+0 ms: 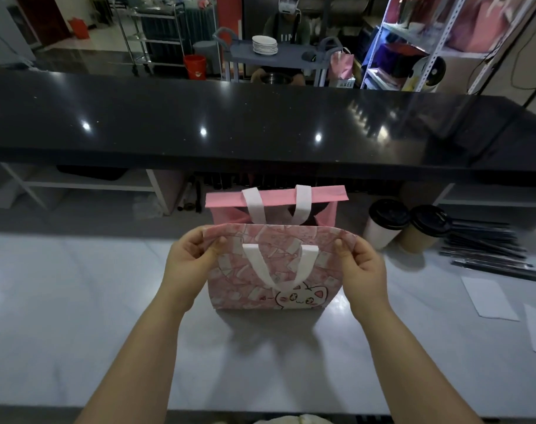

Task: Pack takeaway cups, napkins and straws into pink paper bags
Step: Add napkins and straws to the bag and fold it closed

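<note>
A pink paper bag (245,280) with a cartoon cat and white handles stands upright in the middle of the white counter (77,316), its mouth pulled open. My left hand (190,255) pinches the near rim at its left corner. My right hand (363,261) pinches the same rim at its right corner. To the right of the bag stand a white takeaway cup (383,228) and a brown takeaway cup (422,232), both with black lids. A pile of black-wrapped straws (486,252) lies further right. White napkins (490,298) lie flat near the right edge.
A raised black bar top (230,123) runs across behind the counter. Beyond it a person sits by a grey cart (291,56) with stacked plates; metal shelving (413,41) stands at the right.
</note>
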`<action>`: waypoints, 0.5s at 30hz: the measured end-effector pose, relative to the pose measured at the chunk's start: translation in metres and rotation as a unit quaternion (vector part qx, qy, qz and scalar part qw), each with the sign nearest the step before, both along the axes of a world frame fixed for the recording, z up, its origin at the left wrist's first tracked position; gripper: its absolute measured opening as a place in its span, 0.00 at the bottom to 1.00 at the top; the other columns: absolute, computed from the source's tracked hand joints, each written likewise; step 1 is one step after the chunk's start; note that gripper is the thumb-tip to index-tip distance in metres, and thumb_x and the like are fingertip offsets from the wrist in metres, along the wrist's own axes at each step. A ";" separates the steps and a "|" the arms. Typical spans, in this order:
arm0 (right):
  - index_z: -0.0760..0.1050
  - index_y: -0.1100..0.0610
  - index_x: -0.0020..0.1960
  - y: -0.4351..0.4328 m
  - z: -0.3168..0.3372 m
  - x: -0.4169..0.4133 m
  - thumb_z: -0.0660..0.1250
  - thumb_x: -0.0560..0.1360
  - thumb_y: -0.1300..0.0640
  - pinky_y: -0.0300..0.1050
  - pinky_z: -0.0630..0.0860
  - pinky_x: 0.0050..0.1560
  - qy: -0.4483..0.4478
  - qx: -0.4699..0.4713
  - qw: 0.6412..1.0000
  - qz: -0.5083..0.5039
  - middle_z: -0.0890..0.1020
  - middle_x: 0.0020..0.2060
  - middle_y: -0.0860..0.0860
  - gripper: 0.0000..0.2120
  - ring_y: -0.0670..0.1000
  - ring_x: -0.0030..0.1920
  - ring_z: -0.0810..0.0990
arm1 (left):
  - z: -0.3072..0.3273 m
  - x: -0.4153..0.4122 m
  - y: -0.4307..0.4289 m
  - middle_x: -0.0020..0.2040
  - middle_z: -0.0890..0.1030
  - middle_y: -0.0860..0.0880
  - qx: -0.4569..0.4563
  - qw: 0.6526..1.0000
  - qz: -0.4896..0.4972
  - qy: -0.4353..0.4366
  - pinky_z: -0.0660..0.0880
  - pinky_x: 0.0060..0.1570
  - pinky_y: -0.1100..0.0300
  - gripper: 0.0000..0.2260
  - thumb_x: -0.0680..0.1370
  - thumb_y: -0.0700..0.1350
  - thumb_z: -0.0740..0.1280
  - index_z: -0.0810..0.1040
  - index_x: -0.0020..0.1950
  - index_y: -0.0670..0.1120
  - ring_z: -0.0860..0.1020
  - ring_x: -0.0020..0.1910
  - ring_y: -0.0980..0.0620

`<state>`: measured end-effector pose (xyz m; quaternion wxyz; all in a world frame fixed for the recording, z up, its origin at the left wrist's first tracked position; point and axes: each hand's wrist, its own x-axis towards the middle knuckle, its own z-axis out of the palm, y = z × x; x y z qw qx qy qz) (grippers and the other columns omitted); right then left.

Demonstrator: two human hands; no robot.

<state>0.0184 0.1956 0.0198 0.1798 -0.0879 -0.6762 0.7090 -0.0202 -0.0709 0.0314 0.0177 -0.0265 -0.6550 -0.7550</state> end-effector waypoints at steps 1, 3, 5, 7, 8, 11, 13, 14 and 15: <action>0.82 0.50 0.51 0.000 0.000 0.001 0.65 0.78 0.56 0.40 0.81 0.45 0.008 -0.003 1.000 -0.002 0.86 0.46 0.49 0.07 0.48 0.48 0.84 | 0.000 0.001 -0.002 0.45 0.86 0.48 0.005 1.000 -0.007 -0.008 0.80 0.40 0.62 0.07 0.71 0.45 0.72 0.86 0.48 0.52 0.84 0.45 0.51; 0.82 0.49 0.48 0.001 0.000 0.004 0.66 0.78 0.55 0.40 0.80 0.43 0.022 -0.018 1.000 0.009 0.86 0.44 0.49 0.06 0.48 0.46 0.84 | -0.001 0.004 -0.005 0.44 0.86 0.46 0.017 0.999 -0.019 -0.024 0.80 0.38 0.61 0.07 0.70 0.43 0.72 0.87 0.46 0.50 0.84 0.43 0.50; 0.79 0.49 0.46 0.003 -0.001 0.007 0.66 0.77 0.52 0.42 0.80 0.42 0.029 -0.024 0.999 0.028 0.85 0.42 0.49 0.04 0.49 0.45 0.83 | -0.001 0.006 -0.006 0.44 0.86 0.46 0.016 0.999 -0.019 -0.026 0.79 0.37 0.62 0.07 0.69 0.43 0.72 0.87 0.45 0.50 0.84 0.42 0.50; 0.76 0.48 0.44 0.003 -0.001 0.008 0.65 0.77 0.52 0.42 0.80 0.42 0.033 -0.021 0.999 0.033 0.84 0.41 0.49 0.03 0.49 0.44 0.83 | -0.001 0.007 -0.005 0.43 0.86 0.48 0.005 1.000 -0.016 -0.014 0.79 0.38 0.63 0.07 0.70 0.44 0.71 0.87 0.46 0.51 0.84 0.42 0.52; 0.76 0.48 0.44 0.004 -0.002 0.008 0.65 0.77 0.53 0.42 0.80 0.42 0.035 -0.022 0.999 0.032 0.84 0.41 0.49 0.04 0.49 0.44 0.83 | -0.001 0.008 -0.004 0.43 0.86 0.49 0.002 1.000 -0.016 -0.008 0.79 0.39 0.64 0.07 0.71 0.45 0.71 0.87 0.46 0.51 0.84 0.43 0.53; 0.76 0.48 0.41 0.007 0.002 0.007 0.66 0.76 0.54 0.42 0.80 0.42 0.039 -0.040 0.998 0.040 0.84 0.40 0.48 0.05 0.48 0.42 0.83 | 0.000 0.008 -0.004 0.42 0.86 0.49 0.015 1.000 -0.013 0.002 0.79 0.39 0.64 0.07 0.71 0.46 0.70 0.87 0.46 0.50 0.83 0.42 0.53; 0.78 0.49 0.40 0.013 0.003 0.007 0.68 0.73 0.55 0.40 0.80 0.40 0.040 -0.049 0.996 0.058 0.84 0.38 0.47 0.04 0.47 0.40 0.83 | -0.002 0.007 -0.006 0.41 0.86 0.49 0.020 1.000 0.001 0.003 0.79 0.38 0.64 0.06 0.70 0.45 0.71 0.86 0.45 0.50 0.83 0.42 0.53; 0.79 0.50 0.40 0.016 0.003 0.007 0.69 0.72 0.55 0.39 0.79 0.39 0.039 -0.044 0.996 0.066 0.84 0.37 0.47 0.02 0.46 0.40 0.83 | -0.003 0.007 -0.006 0.41 0.86 0.49 0.023 1.000 0.013 0.004 0.79 0.38 0.64 0.06 0.69 0.45 0.72 0.86 0.44 0.50 0.83 0.42 0.52; 0.79 0.52 0.40 0.019 0.004 0.008 0.70 0.71 0.55 0.40 0.79 0.39 0.039 -0.035 0.996 0.071 0.84 0.37 0.48 0.02 0.47 0.40 0.82 | -0.005 0.007 -0.006 0.42 0.85 0.50 0.024 0.999 0.026 0.007 0.79 0.38 0.64 0.05 0.69 0.45 0.72 0.86 0.44 0.50 0.83 0.43 0.52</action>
